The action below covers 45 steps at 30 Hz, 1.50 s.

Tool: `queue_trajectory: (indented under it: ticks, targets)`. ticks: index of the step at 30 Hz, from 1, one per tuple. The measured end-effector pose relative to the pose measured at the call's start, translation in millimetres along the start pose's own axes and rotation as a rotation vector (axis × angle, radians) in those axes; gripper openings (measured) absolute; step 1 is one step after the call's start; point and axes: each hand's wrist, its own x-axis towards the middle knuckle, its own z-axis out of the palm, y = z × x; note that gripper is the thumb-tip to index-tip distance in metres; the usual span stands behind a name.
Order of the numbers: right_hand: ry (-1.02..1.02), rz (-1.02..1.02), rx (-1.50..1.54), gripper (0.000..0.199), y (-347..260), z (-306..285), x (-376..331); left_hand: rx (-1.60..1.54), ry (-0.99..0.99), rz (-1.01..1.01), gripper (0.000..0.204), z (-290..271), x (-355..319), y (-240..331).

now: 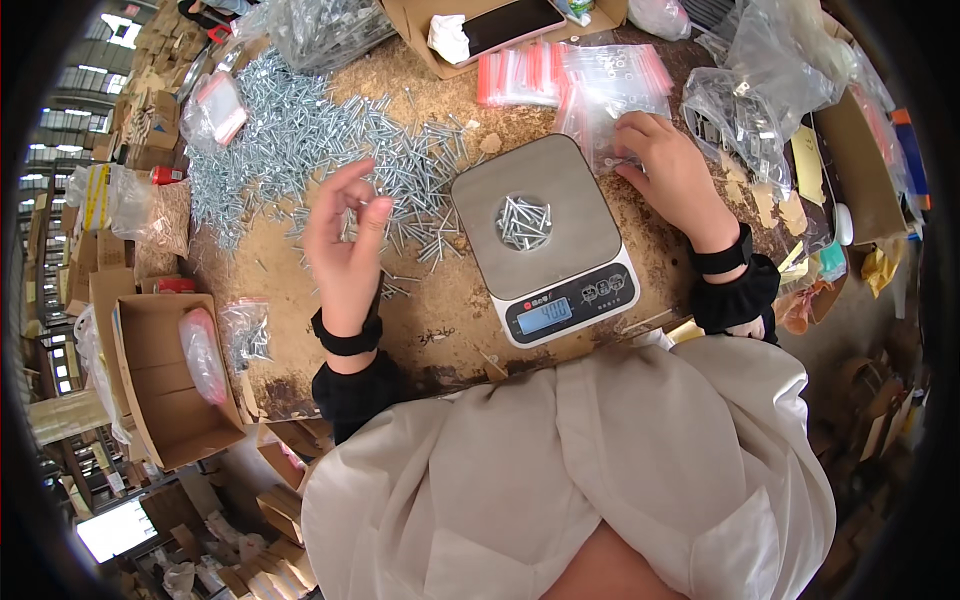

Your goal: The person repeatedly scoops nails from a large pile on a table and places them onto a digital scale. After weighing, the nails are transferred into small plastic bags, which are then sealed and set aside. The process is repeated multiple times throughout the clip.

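Cluttered workshop space with stacked cardboard shows beyond the left edge of a worn brown wooden table [440, 310]. Across its far left spreads a large heap of slim silver metal screws [290, 120], thinning into loose strays toward the middle. On top of the heap's far left side lies a clear plastic packet with a red and white patch [220, 108].

Right of the heap stands a white-bodied scale with a square grey metal pan [582, 180], slightly turned, its lit display [545, 316] facing the person. Near the centre of the pan sits a small round cluster of silver screws [525, 223].

The left hand [345, 235] hangs above the near edge of the heap, palm turned inward, thumb apart from the loosely bent fingers, a gap visible between them. The right hand [680, 175] is beyond the scale's right side, its fingers curled and thumb near the index at the edge of a clear flat plastic bag [590, 125]; whether they pinch it I cannot tell.

Behind that lie clear zip bags with red edges [520, 75], then a dark pink-edged phone [510, 22]. At lower left, a small clear bag of screws [247, 330] rests beside an open brown cardboard box [170, 380]
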Motion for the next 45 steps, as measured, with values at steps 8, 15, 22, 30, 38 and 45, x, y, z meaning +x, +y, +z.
queue_trajectory:
  ticks: [8, 15, 22, 30, 38, 45]
  targets:
    - [0.17, -0.006, -0.04, 0.012, 4.1, 3.4, 2.5, 0.072, 0.151, -0.06, 0.022, -25.0, -8.2, -43.2]
    - [0.341, 0.023, 0.04, 0.01, -6.8, -8.1, 10.0, 0.244, 0.192, -0.006, 0.021, -25.3, -5.5, -36.1]
    - [0.158, -0.227, 0.407, 0.009, -68.9, -55.9, 10.1, 0.425, 0.006, 0.349, 0.036, -7.6, -0.9, 12.7]
    - [0.002, -0.6, 0.49, 0.012, -121.3, -72.8, 42.3, 0.109, -0.292, 0.428, 0.018, 12.1, -12.1, 60.3]
    - [0.119, -0.539, 0.506, 0.017, -126.0, -55.0, 40.1, -0.146, -0.302, 0.356, 0.021, 29.1, -21.7, 43.9]
    - [0.118, -0.883, 0.371, 0.021, -131.6, -39.4, 35.2, -0.592, -0.545, -0.024, 0.035, 31.8, -35.7, 43.2]
